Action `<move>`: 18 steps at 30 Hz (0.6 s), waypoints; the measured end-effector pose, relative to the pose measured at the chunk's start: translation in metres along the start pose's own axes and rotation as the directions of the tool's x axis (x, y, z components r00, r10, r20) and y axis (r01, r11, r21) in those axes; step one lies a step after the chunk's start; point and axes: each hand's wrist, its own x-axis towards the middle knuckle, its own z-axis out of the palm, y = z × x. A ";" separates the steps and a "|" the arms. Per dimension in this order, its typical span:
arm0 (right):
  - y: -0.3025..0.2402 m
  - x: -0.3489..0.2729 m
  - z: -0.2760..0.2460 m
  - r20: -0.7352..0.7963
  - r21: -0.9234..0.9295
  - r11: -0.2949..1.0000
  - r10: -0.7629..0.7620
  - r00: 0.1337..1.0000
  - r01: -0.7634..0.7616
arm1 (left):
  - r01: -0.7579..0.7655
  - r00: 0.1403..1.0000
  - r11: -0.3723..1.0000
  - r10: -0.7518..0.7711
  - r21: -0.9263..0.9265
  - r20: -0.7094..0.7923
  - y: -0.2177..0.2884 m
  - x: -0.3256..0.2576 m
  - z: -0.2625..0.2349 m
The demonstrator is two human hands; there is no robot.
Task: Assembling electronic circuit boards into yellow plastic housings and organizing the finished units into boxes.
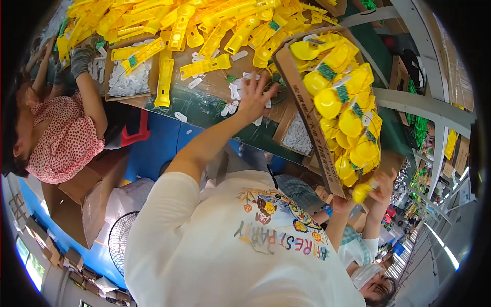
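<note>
My left hand (pixel 254 97) reaches over the green-topped table with its fingers spread, holding nothing I can see. Beneath and around it lie small white plastic pieces (pixel 236 91) and thin dark wires. Just right of the hand leans a cardboard box (pixel 310 120) packed with yellow rounded plastic parts (pixel 328 104), green bundles and wires among them. Below that box's left side sits a smaller carton of white pieces (pixel 298 134). Long yellow plastic parts (pixel 205 66) lie beyond my fingers, some singly, most in a large heap. My right hand does not show.
At left a person in a dotted top works with gloved hands (pixel 81 61) by a carton of white pieces (pixel 130 77). At lower right a masked person's hands (pixel 381 189) hold a yellow part (pixel 362 192). A metal frame (pixel 409 105) stands right; a fan (pixel 121 238) stands lower left.
</note>
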 end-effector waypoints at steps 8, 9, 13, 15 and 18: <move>0.004 0.006 0.013 0.101 -0.265 0.962 0.094 0.990 -0.064 | 0.378 0.906 0.922 -0.348 -0.089 0.242 -0.011 0.026 -0.010; 0.003 0.012 0.008 0.212 -0.269 0.952 0.208 0.955 -0.148 | 0.382 0.906 0.920 -0.355 -0.085 0.232 -0.012 0.028 -0.005; 0.009 0.016 0.015 0.148 -0.226 0.961 0.194 0.970 -0.158 | 0.397 0.889 0.907 -0.344 -0.137 0.301 -0.039 0.031 0.015; 0.010 0.012 0.027 0.034 -0.274 0.953 0.144 0.989 -0.130 | 0.426 0.897 0.869 -0.370 -0.251 0.241 -0.050 0.027 0.005; 0.008 0.022 0.008 -0.034 -0.276 0.957 0.084 0.996 -0.090 | 0.368 0.900 0.757 -0.436 -0.540 0.001 -0.049 0.022 -0.037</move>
